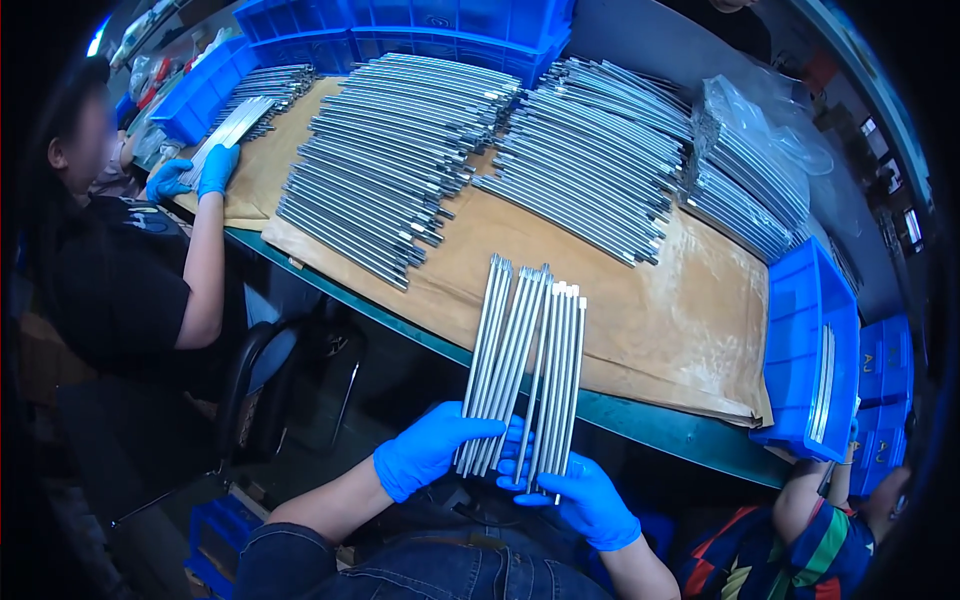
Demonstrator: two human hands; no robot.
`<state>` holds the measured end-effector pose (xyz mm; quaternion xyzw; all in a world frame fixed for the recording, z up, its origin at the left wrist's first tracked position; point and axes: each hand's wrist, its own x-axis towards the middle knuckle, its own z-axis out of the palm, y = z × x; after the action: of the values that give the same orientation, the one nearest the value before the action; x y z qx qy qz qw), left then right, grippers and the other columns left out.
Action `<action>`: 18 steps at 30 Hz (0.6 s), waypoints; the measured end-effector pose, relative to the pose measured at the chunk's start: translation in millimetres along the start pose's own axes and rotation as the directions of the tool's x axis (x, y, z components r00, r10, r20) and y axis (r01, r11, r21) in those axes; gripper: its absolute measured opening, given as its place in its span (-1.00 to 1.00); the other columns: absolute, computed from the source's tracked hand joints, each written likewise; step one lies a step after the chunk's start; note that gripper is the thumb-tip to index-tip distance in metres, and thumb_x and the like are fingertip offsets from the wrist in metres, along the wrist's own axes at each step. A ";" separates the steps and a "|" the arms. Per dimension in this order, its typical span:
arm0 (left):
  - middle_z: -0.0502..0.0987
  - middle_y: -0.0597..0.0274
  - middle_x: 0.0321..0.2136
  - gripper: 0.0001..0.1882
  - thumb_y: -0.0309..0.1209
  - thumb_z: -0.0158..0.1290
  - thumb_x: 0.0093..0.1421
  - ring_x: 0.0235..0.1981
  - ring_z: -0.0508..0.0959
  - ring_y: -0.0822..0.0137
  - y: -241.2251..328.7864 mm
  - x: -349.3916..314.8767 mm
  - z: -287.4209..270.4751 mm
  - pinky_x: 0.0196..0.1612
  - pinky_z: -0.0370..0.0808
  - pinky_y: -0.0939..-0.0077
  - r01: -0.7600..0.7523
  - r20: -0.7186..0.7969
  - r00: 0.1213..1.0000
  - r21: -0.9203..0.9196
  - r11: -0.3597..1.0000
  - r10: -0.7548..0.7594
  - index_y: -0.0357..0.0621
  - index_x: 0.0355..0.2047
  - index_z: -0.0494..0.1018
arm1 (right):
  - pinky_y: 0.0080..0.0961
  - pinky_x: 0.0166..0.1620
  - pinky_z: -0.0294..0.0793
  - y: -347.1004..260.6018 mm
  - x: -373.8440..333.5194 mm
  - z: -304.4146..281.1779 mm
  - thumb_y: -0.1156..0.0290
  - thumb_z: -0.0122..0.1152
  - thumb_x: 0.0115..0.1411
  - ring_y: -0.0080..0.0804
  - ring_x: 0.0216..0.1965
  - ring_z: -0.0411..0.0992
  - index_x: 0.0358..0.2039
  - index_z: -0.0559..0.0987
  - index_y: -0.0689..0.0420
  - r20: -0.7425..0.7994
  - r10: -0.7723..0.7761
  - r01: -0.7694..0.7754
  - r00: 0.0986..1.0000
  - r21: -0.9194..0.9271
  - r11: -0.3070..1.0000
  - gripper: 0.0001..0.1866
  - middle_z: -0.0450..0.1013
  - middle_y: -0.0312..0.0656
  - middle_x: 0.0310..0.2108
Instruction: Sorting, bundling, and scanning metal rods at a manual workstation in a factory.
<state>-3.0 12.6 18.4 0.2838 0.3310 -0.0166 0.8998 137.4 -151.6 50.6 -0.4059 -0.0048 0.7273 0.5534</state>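
Blue gloves cover both my hands, which are close together in front of the table's near edge. My left hand (428,447) grips one bunch of slim metal rods (503,365), its thumb across their lower part. A second bunch of metal rods (560,375), some with white tips, is in my right hand (588,497), fingers closed at the lower ends. Both bunches stand nearly upright and fan slightly apart at the top. Their far ends reach over the brown sheet (700,345) on the table. My fingers behind the rods are partly hidden.
Rows of metal rods (375,160) and more rods (590,165) cover the table's far half. Blue bins line the back; another blue bin (800,350) holds rods at right. A gloved co-worker (120,250) handles rods at left; another person (800,530) is at lower right.
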 end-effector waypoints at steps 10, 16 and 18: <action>0.54 0.07 -0.25 -0.63 -0.41 0.07 0.12 -0.27 0.58 0.33 -1.9 -0.7 2.2 -0.21 0.54 0.51 -0.016 0.023 1.000 -0.043 0.999 0.017 -0.33 -0.07 0.40 | -0.48 -0.11 0.48 11.4 12.9 -1.4 0.59 0.14 0.08 -0.31 -0.14 0.47 0.03 0.35 0.30 -0.118 -0.177 0.133 0.977 -0.312 0.941 -0.54 0.46 -0.07 -0.14; 0.52 0.02 -0.19 -0.58 -0.45 0.06 0.11 -0.23 0.57 0.25 -3.8 0.4 -0.7 -0.18 0.54 0.43 -0.003 0.011 1.000 -0.044 0.999 0.003 -0.37 -0.03 0.34 | -0.50 -0.12 0.48 10.2 15.5 3.4 0.57 0.17 0.07 -0.35 -0.18 0.48 -0.03 0.39 0.31 -0.152 -0.225 0.148 0.963 -0.401 0.904 -0.59 0.47 -0.10 -0.19; 0.50 -0.01 -0.16 -0.54 -0.42 0.05 0.12 -0.23 0.57 0.23 -7.3 4.7 -4.1 -0.19 0.55 0.43 0.010 0.028 1.000 -0.027 1.000 -0.010 -0.38 0.02 0.29 | -0.50 -0.16 0.50 9.7 17.8 2.2 0.55 0.18 0.08 -0.34 -0.21 0.49 -0.06 0.40 0.31 -0.129 -0.246 0.166 0.961 -0.441 0.882 -0.62 0.48 -0.08 -0.22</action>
<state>-3.3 9.3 9.4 0.2698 0.3200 -0.0206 0.9079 127.3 -139.9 37.3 -0.5783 -0.1564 0.6055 0.5239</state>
